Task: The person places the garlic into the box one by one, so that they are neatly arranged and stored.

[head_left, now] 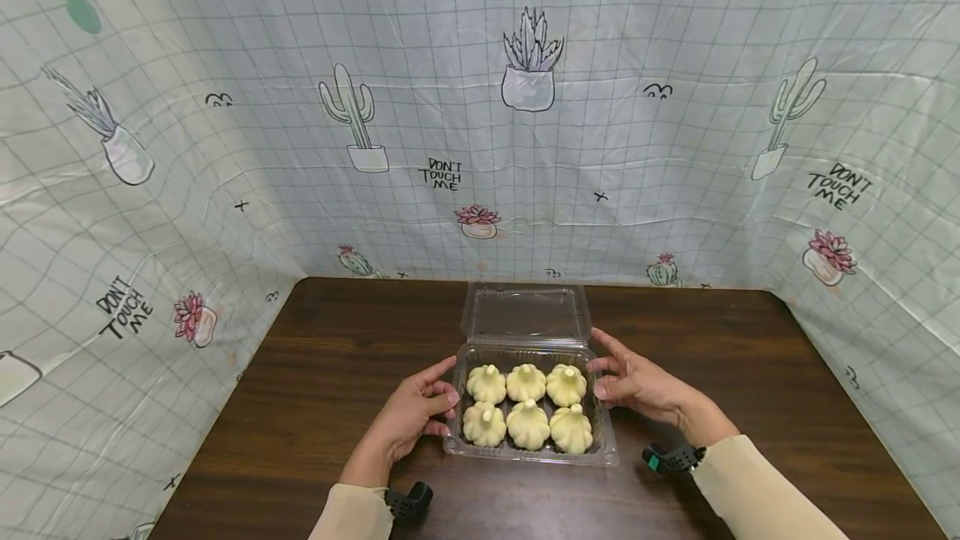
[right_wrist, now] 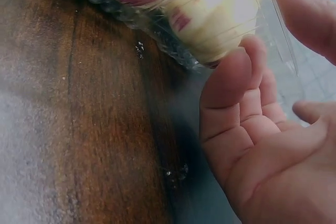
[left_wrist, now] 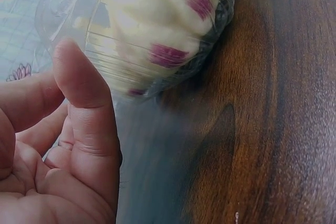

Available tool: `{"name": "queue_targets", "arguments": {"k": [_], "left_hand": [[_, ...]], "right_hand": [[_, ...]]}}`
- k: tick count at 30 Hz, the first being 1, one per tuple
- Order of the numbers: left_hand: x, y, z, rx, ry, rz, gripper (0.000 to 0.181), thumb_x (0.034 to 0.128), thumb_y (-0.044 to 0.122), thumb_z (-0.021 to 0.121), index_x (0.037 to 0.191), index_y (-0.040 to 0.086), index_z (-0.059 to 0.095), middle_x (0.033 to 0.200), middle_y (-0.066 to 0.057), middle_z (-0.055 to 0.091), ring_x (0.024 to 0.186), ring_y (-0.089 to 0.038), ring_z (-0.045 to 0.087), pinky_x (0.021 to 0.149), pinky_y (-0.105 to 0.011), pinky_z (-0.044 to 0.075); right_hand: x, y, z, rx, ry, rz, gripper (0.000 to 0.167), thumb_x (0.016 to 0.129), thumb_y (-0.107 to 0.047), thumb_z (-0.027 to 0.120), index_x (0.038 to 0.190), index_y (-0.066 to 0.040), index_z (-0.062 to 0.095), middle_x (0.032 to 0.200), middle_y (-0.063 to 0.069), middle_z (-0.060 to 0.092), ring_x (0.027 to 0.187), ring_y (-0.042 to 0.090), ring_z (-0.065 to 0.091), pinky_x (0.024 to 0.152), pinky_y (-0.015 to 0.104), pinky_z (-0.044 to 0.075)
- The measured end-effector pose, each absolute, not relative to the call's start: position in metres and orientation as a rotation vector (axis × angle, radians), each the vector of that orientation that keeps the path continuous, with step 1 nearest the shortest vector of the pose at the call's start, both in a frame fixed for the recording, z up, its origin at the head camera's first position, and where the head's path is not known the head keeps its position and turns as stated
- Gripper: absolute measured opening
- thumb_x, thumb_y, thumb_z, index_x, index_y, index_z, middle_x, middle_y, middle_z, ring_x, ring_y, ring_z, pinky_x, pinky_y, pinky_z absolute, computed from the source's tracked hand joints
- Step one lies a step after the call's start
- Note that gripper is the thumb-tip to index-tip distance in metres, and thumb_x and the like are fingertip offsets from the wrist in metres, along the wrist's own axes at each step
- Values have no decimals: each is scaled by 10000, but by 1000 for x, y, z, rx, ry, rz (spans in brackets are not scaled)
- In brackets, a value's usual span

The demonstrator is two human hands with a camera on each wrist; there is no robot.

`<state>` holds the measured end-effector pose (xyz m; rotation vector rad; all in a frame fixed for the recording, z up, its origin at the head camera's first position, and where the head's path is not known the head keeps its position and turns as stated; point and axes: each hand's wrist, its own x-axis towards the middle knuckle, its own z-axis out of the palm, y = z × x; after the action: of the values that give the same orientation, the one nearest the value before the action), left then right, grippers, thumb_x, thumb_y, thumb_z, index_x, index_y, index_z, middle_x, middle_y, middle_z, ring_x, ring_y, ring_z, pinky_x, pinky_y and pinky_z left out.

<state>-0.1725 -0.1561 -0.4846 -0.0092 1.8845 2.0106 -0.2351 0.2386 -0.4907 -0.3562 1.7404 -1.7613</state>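
Note:
A clear plastic clamshell container (head_left: 532, 455) sits on the brown wooden table, its lid (head_left: 528, 312) folded back away from me. Inside are two rows of pale garlic bulbs (head_left: 527, 423), stems up; purple streaks show low on the bulbs (left_wrist: 168, 55) in the left wrist view. My left hand (head_left: 411, 411) holds the container's left side, thumb close against the rim. On the opposite side, my right hand (head_left: 641, 386) grips the wall and rim, with the index finger reaching toward the lid hinge. In the right wrist view, the rim edge passes between the digits of that hand (right_wrist: 268, 145).
The dark wooden table (head_left: 360, 340) extends to both sides of the container. A pale grid-patterned curtain (head_left: 420, 123) with printed cactus pots surrounds its back and sides. Each wrist wears a black strap (head_left: 675, 458).

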Motion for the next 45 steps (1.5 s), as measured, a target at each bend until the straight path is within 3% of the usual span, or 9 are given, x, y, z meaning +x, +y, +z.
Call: {"name": "queue_targets", "arguments": {"k": [13,33,40,45], "left_hand": [[-173,-157,-485,-20,1876,2029,670,1048,3,607,1657,76,337,1034,-44,561,812,-126,578,567,-223,569],[-173,-155,-486,-35,1877,2049,661,1056,9,597,1659,93,338,1037,-43,554,827,-137,578,575,-231,580],[-174,-155,-487,-38,1879,2052,665,1060,6,588,1662,61,310,1053,-49,565,830,-138,585,581,-232,584],[-174,-154,-488,-39,1874,2054,698,1058,7,590,1674,54,266,1049,-38,562,838,-142,584,598,-238,588]], "right_hand": [[-231,234,-498,-474,1824,-1849,1050,990,62,652,1707,-246,-50,1196,117,469,796,77,597,683,260,541],[-225,229,-503,-426,1921,-1935,751,988,44,668,1577,-159,249,1202,122,480,765,126,585,660,306,566],[-223,231,-503,-392,1906,-1958,625,1008,-4,669,1476,-284,363,1226,93,507,769,127,609,678,320,578],[-222,231,-505,-392,1903,-1979,580,1000,-6,681,1467,-199,398,1145,81,563,770,152,613,667,306,590]]}}
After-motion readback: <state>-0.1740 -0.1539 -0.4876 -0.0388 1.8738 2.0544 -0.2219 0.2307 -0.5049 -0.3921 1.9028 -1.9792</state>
